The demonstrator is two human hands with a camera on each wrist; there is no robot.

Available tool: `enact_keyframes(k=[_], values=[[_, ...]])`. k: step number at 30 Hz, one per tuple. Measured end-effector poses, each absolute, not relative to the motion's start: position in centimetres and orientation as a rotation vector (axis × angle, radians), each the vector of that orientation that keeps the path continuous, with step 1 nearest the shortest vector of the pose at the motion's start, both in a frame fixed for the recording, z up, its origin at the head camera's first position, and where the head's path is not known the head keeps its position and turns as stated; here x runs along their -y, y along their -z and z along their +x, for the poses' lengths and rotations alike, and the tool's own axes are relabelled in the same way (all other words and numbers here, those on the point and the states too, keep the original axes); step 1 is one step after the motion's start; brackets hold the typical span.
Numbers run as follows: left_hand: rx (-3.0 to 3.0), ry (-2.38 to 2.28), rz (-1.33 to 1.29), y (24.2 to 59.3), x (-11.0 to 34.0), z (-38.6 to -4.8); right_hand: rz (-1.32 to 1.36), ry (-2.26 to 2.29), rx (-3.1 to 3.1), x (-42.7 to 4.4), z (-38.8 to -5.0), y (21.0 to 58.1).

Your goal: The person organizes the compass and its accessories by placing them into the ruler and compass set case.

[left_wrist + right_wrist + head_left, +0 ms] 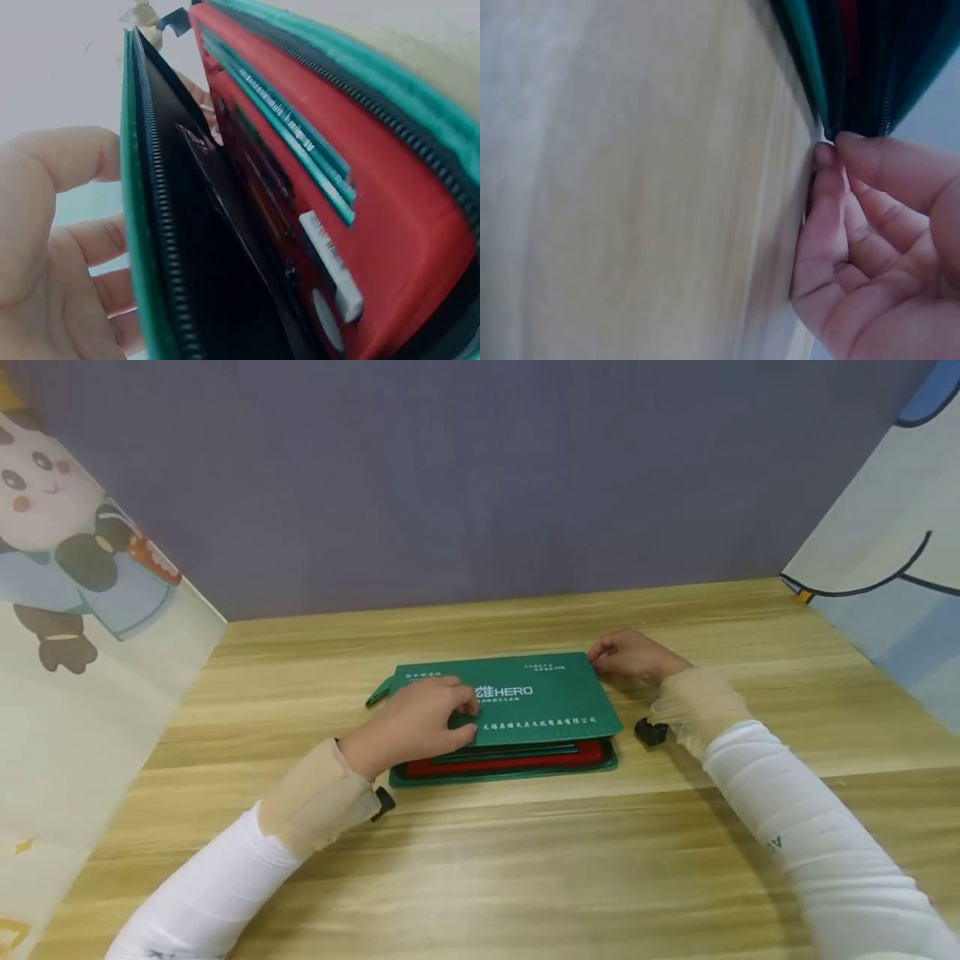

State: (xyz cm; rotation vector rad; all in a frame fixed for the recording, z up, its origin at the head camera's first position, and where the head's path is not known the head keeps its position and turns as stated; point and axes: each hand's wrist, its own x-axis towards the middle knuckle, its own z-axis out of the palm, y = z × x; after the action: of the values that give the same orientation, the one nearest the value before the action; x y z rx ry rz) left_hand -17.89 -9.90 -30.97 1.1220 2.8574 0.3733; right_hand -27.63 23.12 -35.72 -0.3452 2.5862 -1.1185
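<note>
A flat green zip case (555, 702) with white HERO lettering lies on the table, its lid raised a little along the near side. Across the left part of the lid rests my left hand (420, 718), fingers loosely bent. At the far right corner my right hand (633, 656) pinches the zipper (832, 136) between thumb and forefinger; the pull itself is hidden. Inside, the left wrist view shows a red insert (405, 240) holding green pencils (292, 127), a white eraser-like block (334, 266) and darker tools that are hard to make out.
Under the case is a wood-grain table (525, 860). A grey-blue panel (480, 485) rises behind it, with cartoon-printed walls at both sides. From the case's left end sticks out a green strap (378, 693). Small black devices (651, 732) sit at both wrists.
</note>
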Motion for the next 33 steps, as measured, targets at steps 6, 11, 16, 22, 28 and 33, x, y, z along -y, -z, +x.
enact_keyframes(k=[6,11,16,22,28,33], values=[[-2.852,-0.345,1.125,31.6,9.5,-17.4,-0.282,1.157,-2.571,-22.9,-27.3,35.7],[-2.857,-0.337,1.128,32.1,9.4,-17.1,-0.304,1.149,-2.64,-22.5,-27.1,35.6],[-2.864,-0.3,1.139,32.6,9.4,-16.8,-0.388,1.097,-2.717,-22.1,-27.1,35.5],[-2.876,-0.278,1.164,33.1,9.4,-16.8,-0.354,1.08,-2.741,-21.6,-27.3,35.7],[-2.875,-0.265,1.163,33.4,9.4,-16.9,-0.34,1.055,-2.765,-21.3,-27.3,35.7],[-2.884,-0.271,1.155,33.6,9.2,-16.9,-0.389,1.018,-2.84,-21.3,-27.5,35.7]])
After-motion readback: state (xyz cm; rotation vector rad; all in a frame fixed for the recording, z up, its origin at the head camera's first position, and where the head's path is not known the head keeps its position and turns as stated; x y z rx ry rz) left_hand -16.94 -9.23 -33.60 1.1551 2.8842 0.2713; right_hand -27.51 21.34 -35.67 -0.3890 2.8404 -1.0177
